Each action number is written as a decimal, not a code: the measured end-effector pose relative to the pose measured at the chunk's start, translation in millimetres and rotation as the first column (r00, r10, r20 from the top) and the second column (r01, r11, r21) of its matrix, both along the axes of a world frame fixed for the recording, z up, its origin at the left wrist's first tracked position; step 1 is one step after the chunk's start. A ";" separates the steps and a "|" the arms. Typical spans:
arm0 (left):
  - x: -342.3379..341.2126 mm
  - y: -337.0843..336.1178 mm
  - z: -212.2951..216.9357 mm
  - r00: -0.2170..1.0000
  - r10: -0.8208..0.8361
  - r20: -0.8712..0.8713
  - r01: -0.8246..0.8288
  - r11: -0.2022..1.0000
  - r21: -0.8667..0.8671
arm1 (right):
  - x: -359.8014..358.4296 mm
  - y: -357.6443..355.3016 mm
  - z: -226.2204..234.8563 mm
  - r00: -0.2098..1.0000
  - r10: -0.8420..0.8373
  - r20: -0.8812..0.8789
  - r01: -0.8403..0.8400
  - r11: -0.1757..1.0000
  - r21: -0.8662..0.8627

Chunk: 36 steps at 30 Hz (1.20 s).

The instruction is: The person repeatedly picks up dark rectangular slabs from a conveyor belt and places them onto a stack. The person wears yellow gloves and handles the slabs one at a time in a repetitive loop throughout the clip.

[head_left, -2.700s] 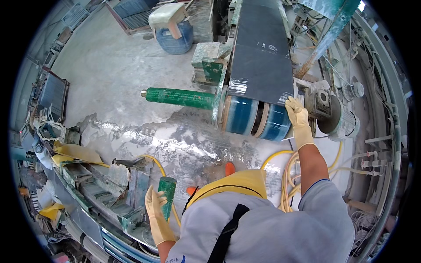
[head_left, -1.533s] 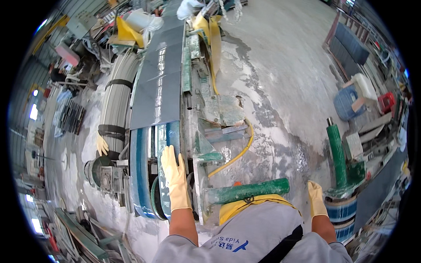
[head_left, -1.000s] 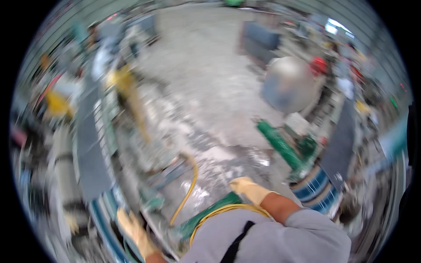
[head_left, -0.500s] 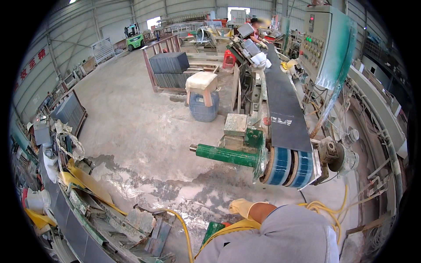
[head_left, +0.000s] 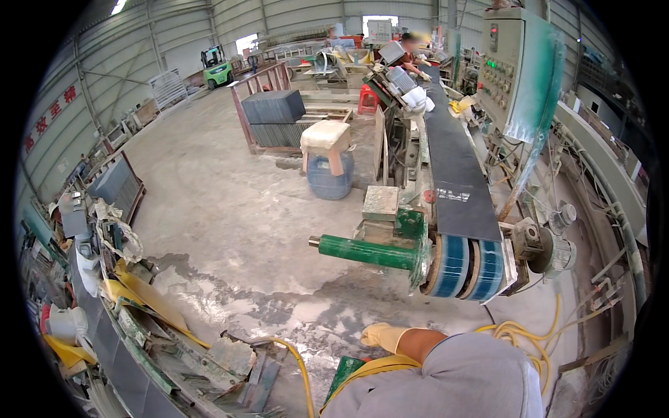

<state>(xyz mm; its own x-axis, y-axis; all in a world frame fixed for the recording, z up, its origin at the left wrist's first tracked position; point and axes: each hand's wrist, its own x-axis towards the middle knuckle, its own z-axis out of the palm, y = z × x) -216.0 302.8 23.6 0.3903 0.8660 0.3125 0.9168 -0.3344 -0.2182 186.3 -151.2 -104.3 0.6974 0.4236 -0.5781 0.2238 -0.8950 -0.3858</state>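
My right hand [head_left: 380,337], in a cream-yellow glove, hangs in front of my grey-sleeved body at the lower middle. Its fingers point left and down, too small and foreshortened to show how far they are bent; no object shows in it. Below the wrist runs a yellow fabric-like edge [head_left: 380,365], beside a green metal part [head_left: 343,375]. Ahead stands a conveyor with a dark belt or slab surface [head_left: 456,157] and blue-banded rollers [head_left: 449,265]. A green cylinder [head_left: 366,252] juts left from its end. My left hand is out of the picture.
A blue drum with a padded stool-like cover [head_left: 327,143] stands ahead. Dark slabs [head_left: 275,108] rest in a rack behind it. A yellow hose [head_left: 296,362] crosses the wet floor; more hose [head_left: 519,336] lies coiled right. Another person [head_left: 410,56] works at the conveyor's far end.
The whole view has shifted slightly, so the conveyor and drum sit a little farther right and lower. My gloved hand keeps nearly the same place. The far person's arms have moved.
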 end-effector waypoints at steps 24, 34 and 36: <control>16.9 -21.2 35.8 0.996 -0.005 -0.083 0.015 0.993 0.120 | 22.9 29.9 19.9 0.987 0.130 -0.099 -0.139 0.986 -0.095; 1.9 -12.5 -3.6 0.992 0.018 -0.128 -0.001 0.991 0.134 | 23.1 32.9 24.5 0.991 0.114 -0.064 -0.114 0.993 0.010; 5.6 -16.0 2.8 0.987 0.026 -0.156 -0.007 0.993 0.120 | 25.3 34.8 28.4 0.982 0.148 -0.117 -0.156 0.986 -0.058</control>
